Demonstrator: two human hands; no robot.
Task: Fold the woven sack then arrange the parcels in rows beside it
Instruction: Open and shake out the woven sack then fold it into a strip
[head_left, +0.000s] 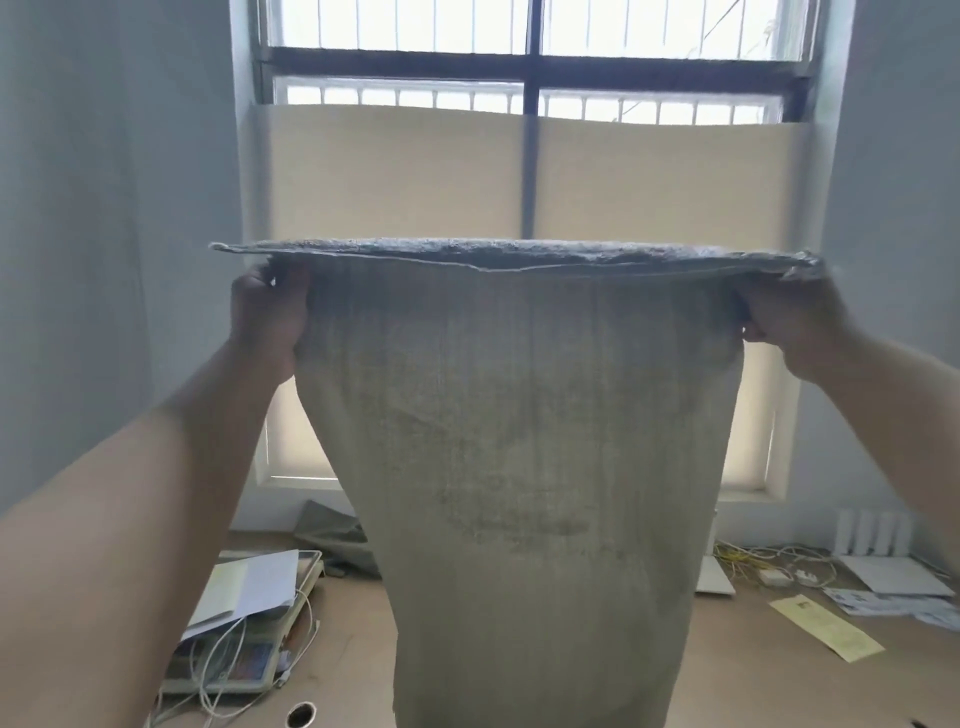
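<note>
Both hands, left (267, 317) & right (795, 325), grip woven sack (519, 441) top corners.

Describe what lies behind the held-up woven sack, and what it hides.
Behind the woven sack stand a barred window, lower panes covered, and a desk with papers and cables. The window's lower middle and the desk's centre are hidden.
</note>
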